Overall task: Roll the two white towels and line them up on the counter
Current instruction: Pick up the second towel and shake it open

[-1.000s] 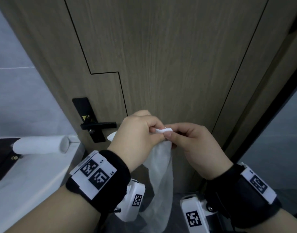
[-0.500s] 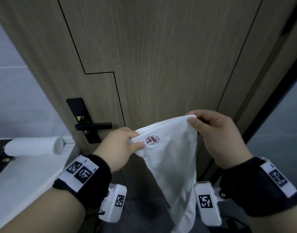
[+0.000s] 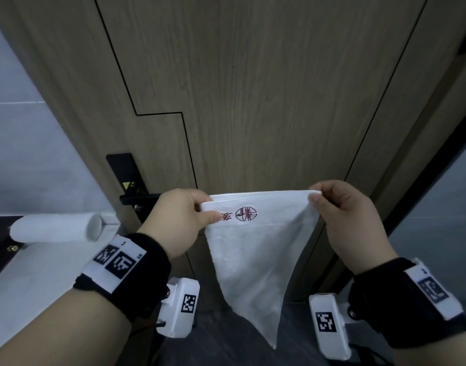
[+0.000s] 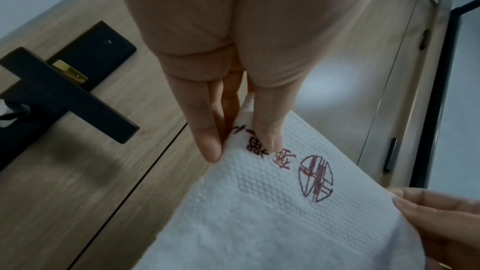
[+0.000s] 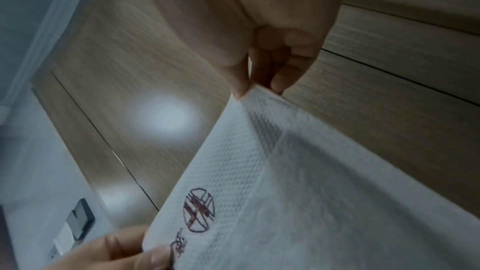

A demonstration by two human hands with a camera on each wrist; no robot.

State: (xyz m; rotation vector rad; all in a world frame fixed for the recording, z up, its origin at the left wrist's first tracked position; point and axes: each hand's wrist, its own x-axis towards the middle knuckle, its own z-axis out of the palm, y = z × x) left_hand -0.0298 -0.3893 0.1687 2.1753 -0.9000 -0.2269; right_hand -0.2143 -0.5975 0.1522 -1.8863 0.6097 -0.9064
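A white towel with a red embroidered emblem hangs in the air before the wooden door, its top edge stretched level between both hands. My left hand pinches the towel's left top corner between thumb and fingers. My right hand pinches the right top corner. The towel's lower part tapers down to a point. A second white towel, rolled into a tube, lies on the white counter at the left.
A wooden door stands close in front, with a black handle and lock plate just behind my left hand. Grey tiled wall is at the left, a dark frame and glass panel at the right. Dark floor lies below.
My hands have moved apart, from pinching the towel bunched together to holding its top edge spread wide and level. The towel has opened out and its emblem now shows.
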